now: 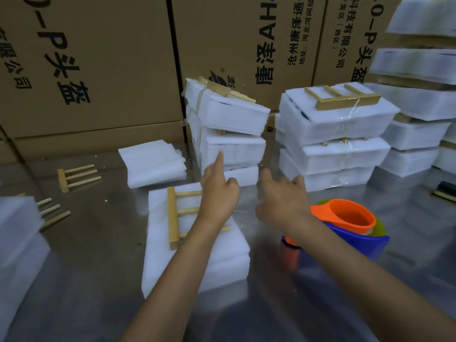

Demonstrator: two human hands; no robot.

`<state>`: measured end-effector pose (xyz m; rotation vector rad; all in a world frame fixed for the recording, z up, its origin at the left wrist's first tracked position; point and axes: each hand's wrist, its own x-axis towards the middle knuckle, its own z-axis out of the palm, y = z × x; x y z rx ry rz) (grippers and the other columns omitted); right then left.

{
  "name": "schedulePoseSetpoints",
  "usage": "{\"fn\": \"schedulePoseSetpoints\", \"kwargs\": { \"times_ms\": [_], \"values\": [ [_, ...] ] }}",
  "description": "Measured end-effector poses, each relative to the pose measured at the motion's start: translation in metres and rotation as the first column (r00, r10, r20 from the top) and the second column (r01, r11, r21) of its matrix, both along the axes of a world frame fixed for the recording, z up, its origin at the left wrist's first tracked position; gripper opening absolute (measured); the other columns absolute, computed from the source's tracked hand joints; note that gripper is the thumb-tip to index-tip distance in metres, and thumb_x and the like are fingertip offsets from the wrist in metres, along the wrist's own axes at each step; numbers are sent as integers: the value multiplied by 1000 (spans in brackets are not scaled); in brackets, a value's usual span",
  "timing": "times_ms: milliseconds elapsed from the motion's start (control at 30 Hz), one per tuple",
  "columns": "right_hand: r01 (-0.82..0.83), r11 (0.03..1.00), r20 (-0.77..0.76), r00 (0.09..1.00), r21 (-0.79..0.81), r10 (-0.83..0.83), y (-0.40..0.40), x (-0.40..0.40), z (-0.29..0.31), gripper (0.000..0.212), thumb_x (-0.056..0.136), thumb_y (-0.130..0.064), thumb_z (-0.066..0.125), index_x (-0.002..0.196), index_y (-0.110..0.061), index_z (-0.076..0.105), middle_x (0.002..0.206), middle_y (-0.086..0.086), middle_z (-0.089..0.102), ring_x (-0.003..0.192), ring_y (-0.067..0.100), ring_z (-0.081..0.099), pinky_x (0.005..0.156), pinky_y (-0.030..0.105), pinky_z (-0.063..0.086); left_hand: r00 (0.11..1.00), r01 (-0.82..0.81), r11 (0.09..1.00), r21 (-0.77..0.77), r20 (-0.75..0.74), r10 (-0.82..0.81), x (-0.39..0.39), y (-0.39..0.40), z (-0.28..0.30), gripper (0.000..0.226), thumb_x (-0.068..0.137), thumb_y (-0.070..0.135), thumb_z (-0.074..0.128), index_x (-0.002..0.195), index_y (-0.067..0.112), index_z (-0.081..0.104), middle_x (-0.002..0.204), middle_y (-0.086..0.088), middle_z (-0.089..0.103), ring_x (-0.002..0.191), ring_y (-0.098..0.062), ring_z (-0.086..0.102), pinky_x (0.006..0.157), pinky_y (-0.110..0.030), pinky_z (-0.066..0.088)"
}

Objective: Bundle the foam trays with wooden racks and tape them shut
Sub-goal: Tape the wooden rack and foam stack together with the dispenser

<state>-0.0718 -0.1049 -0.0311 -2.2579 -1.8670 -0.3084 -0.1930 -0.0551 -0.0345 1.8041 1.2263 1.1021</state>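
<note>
Left hand [218, 193] points a forefinger at the leaning bundle stack [227, 129], gripping nothing; right hand [281, 196] (fingers spread, released) reaches alongside.

Both arms outstretched, left hand [218, 193] index finger pointing forward, right hand [281, 196] loosely spread, palm down.
</note>
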Motion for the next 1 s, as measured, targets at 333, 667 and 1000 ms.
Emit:
{"fn": "schedulePoseSetpoints", "kwargs": {
  "times_ms": [333, 667, 1000],
  "values": [
    [-291, 938, 105, 944, -186, 313, 25, -30, -32, 53, 88, -43, 57, 130, -17, 35, 103, 3, 63, 100, 24, 54, 80, 37, 20, 868, -160, 978, -137, 452, 206, -7, -3, 6, 42, 95, 4, 43, 133, 24, 44, 127, -3, 50, 118, -19, 50, 91, -28, 41],
    [-194, 981, -131, 972, 22, 195, 15, -14, -39, 53, 82, -39, 67, 125, -19, 43, 114, 2, 56, 114, 26, 48, 89, 38, 34, 730, -468, 868, 167, 626, 274, -99, -10, 32, 33, 89, 9, 46, 106, 37, 52, 106, 8, 59, 88, -4, 56, 67, -11, 43],
    [-65, 993, -995, 26, -95, -93, -4, -65, -39, 34, 99, -45, 47, 107, -20, 68, 102, 2, 70, 94, 15, 65, 96, 33, 48, 897, 2, 863, -505, 383, 222, -135, -25, -47, 36, 94, 53, 52, 113, 27, 69, 108, -2, 74, 103, -23, 69, 100, -48, 48]
  ]
}}
